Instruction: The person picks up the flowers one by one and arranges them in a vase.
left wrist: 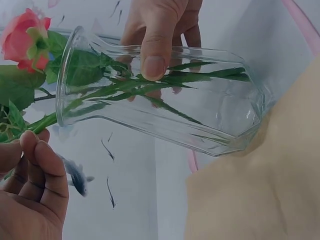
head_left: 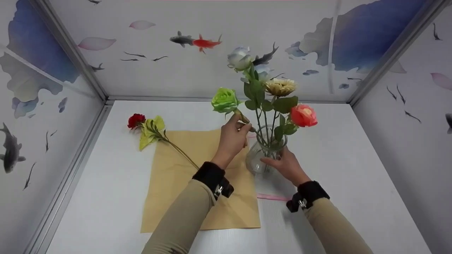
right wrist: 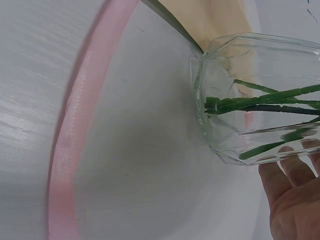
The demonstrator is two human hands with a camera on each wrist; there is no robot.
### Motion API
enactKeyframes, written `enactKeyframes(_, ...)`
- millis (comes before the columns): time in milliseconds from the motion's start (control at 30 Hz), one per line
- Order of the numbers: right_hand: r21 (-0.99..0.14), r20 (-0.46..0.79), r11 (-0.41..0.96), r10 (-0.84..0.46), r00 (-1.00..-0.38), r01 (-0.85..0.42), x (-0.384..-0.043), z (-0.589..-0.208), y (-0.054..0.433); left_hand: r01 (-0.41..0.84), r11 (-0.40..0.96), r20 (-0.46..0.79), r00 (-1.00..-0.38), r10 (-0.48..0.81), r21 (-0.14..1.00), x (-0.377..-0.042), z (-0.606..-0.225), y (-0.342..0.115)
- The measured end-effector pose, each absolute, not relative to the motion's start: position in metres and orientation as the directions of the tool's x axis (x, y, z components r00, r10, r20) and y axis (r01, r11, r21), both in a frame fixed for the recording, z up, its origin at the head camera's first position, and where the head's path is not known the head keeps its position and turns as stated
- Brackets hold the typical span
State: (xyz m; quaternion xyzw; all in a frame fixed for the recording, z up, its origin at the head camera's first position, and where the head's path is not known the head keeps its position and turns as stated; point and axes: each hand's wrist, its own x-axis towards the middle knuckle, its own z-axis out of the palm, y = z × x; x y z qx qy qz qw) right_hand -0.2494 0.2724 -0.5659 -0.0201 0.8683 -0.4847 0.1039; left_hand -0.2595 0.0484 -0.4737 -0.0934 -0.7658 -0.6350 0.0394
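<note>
My left hand [head_left: 231, 137] pinches the stem of a green rose [head_left: 225, 100] just outside the mouth of a clear glass vase [head_left: 254, 160]. That stem [left wrist: 44, 122] slants in over the rim, in the left wrist view. My right hand [head_left: 289, 165] grips the vase from its right side, thumb in front and fingers behind. Standing in the vase are a white rose [head_left: 239, 59], a tan daisy-like flower [head_left: 280, 87] and a coral-pink rose [head_left: 303, 115]. Several green stems [right wrist: 270, 100] cross inside the glass, as the right wrist view shows.
Brown wrapping paper [head_left: 176, 208] lies left of the vase, whose base is at its edge. On it rest the stems of a red carnation [head_left: 136, 121] and a yellow flower [head_left: 158, 123]. A pink ribbon [right wrist: 75, 150] runs along the white table [head_left: 353, 211]. Printed walls enclose the table.
</note>
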Motion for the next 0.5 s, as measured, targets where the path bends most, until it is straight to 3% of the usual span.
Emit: enactKeyframes(500,-0.853,-0.175,0.515,-0.142,-0.974,0.078,-0.25,-0.566,0.272,0.103,0.141,0.09,-0.991,0.097,0.985,-0.273,-0.468,0.052)
